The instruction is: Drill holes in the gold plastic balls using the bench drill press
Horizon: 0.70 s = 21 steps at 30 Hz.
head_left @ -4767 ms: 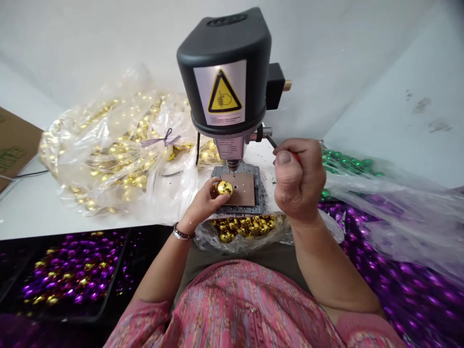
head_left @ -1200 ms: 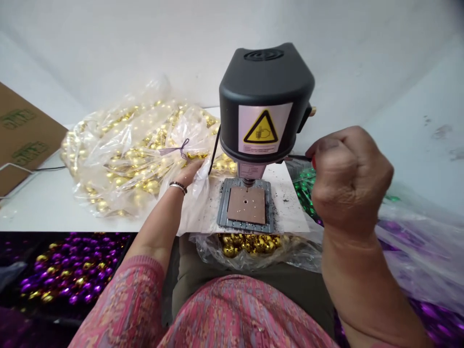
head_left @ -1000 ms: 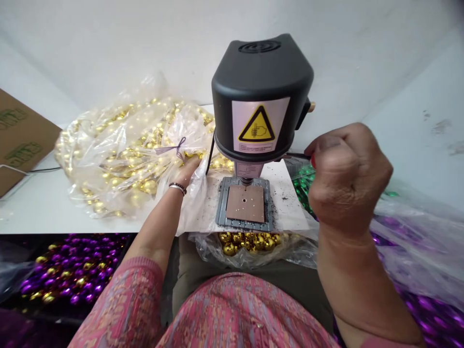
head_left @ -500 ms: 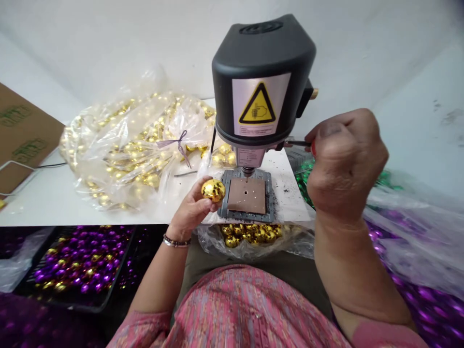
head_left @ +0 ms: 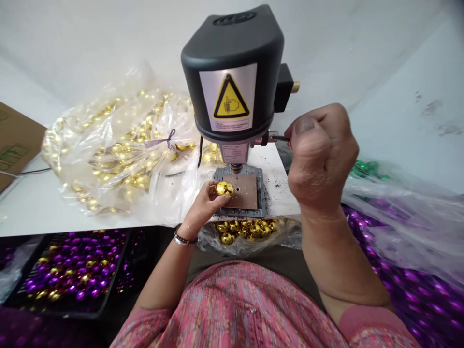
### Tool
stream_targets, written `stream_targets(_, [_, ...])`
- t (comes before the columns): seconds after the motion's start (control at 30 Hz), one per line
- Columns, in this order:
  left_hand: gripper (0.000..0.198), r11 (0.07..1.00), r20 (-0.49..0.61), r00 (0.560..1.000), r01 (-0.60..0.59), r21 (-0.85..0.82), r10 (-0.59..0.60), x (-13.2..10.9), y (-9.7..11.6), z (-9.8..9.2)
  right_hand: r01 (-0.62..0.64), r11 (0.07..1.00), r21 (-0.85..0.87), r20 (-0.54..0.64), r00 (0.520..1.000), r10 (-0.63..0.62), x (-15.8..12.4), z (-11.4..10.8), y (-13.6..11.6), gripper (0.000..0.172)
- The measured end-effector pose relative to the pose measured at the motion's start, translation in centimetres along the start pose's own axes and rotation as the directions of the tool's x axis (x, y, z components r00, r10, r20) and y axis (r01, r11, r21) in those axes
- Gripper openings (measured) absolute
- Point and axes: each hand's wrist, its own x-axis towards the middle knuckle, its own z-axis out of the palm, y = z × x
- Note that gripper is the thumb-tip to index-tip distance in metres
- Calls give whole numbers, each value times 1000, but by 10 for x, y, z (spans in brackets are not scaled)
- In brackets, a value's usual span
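Observation:
A shiny gold ball (head_left: 224, 189) is pinched between the thumb and fingers of my left hand (head_left: 208, 200), over the left part of the brown square plate (head_left: 247, 192). That plate has a small dark hole and lies on the grey base of a black drill press (head_left: 232, 53). The drill chuck (head_left: 236, 168) hangs above the plate, to the right of the ball. My right hand (head_left: 322, 154) is closed in a fist around the press's lever, at the right of the machine.
On the white table (head_left: 32, 208), a clear bag of gold balls (head_left: 119, 145) lies left. An open bag of gold balls (head_left: 246, 231) hangs at the front edge. A black crate (head_left: 78, 266) holds purple and gold balls. Purple balls (head_left: 409, 285) lie right, beside a cardboard box (head_left: 16, 150) far left.
My left hand has brought the gold ball right, from beside the plate to over its left part. The view has shifted, so the press appears further left. My right hand still grips the lever.

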Motion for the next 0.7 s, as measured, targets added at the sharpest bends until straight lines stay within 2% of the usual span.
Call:
stream_targets(0.13, [51, 990, -31, 990, 134, -39, -135, 10, 6, 7, 20, 1000, 8, -1, 1000, -20, -1, 1, 3, 36])
stream_targets(0.3, [48, 985, -51, 984, 171, -3, -170, 20, 13, 14, 14, 999, 34, 7, 1000, -14, -1, 1, 4, 37])
stream_targets(0.6, [51, 990, -26, 995, 100, 99, -98, 28, 3, 19, -11, 993, 115, 20, 1000, 9, -2, -1, 3, 36])
stream_targets(0.7, [49, 979, -23, 1000, 25, 201, -21, 27, 3, 22, -19, 992, 122, 29, 999, 15, -2, -2, 4, 36])
